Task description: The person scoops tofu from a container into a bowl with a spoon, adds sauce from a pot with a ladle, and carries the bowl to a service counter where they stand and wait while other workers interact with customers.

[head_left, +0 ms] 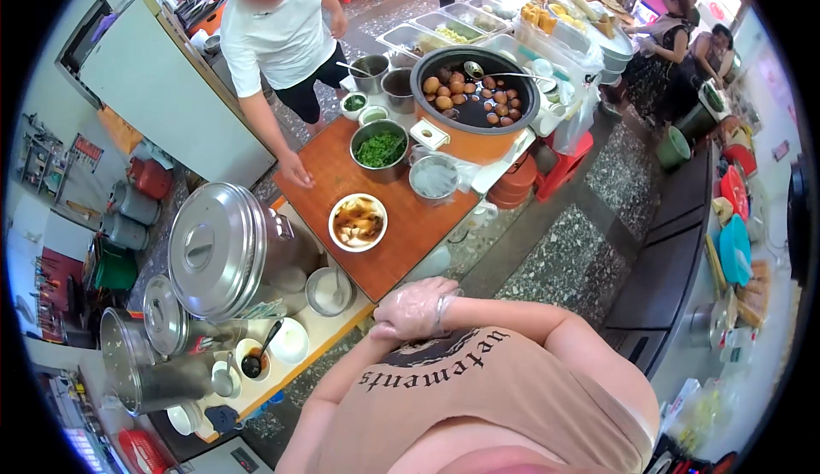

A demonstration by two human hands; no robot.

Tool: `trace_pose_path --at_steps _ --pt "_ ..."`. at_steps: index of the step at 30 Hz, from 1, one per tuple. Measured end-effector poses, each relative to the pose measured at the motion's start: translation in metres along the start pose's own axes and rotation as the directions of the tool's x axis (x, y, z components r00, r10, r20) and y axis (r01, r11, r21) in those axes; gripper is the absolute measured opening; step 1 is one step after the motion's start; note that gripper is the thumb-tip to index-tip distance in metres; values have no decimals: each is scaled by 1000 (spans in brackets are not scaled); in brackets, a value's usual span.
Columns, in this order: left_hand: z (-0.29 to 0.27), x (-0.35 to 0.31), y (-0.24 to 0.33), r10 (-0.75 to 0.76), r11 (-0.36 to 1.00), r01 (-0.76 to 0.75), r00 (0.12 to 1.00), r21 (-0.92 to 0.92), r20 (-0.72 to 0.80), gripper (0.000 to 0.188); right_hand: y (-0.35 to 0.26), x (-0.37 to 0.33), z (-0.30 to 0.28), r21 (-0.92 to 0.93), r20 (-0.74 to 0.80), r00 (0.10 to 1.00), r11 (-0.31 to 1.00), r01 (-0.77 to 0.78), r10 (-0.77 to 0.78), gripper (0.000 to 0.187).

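My right hand point(420, 307) and left hand point(387, 330) meet in front of my shirt point(512, 380), on the near side of the white bowl point(384, 228). Clear plastic film covers the right; the two overlap so much that I cannot tell how the fingers of either are curled, though I see nothing held in them.

The bowl sits on the brown table point(418, 248), close to its left edge, with soft pale chunks in dark liquid point(359, 220). That position looks the weakest point to me: a forearm swung wide could push the bowl off, or a knock could slosh the liquid. A co-worker's hand point(295, 170) hangs beyond the bowl on its left, so two of us reaching at once might collide. Loose film could also slip on a wet rim.

Just beyond the bowl stands a metal bowl point(384, 172) of chopped greens point(379, 147); a careless reach might tip it. Farther off to the right, a ladle point(504, 74) leans across the big egg pot point(478, 143), where a sleeve could snag its handle. Nearer me, left of the bowl, a spoon point(338, 286) stands in a small metal dish point(318, 306), easily flicked out.
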State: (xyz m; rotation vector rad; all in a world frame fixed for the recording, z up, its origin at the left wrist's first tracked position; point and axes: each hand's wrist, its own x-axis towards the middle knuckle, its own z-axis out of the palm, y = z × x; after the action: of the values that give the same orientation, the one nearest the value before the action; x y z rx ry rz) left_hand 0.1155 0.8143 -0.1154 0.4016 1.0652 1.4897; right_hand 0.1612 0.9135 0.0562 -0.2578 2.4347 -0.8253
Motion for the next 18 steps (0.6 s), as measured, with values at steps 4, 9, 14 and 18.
trace_pose_path --at_steps 4,9,14,18 --pt "-14 12 -17 88 976 -97 995 -197 -54 32 -4 17 12 -194 2 994 975 -110 113 38" --pt "-38 23 22 456 866 -495 733 64 -505 31 58 41 54 160 -835 532 861 483 -143 13" --pt "15 9 89 668 711 -545 328 444 -668 31 80 27 51 907 -192 981 385 172 14 69" --pt "56 22 96 724 667 -586 363 461 -586 32 72 12 47 921 -92 981 360 149 -169 43"
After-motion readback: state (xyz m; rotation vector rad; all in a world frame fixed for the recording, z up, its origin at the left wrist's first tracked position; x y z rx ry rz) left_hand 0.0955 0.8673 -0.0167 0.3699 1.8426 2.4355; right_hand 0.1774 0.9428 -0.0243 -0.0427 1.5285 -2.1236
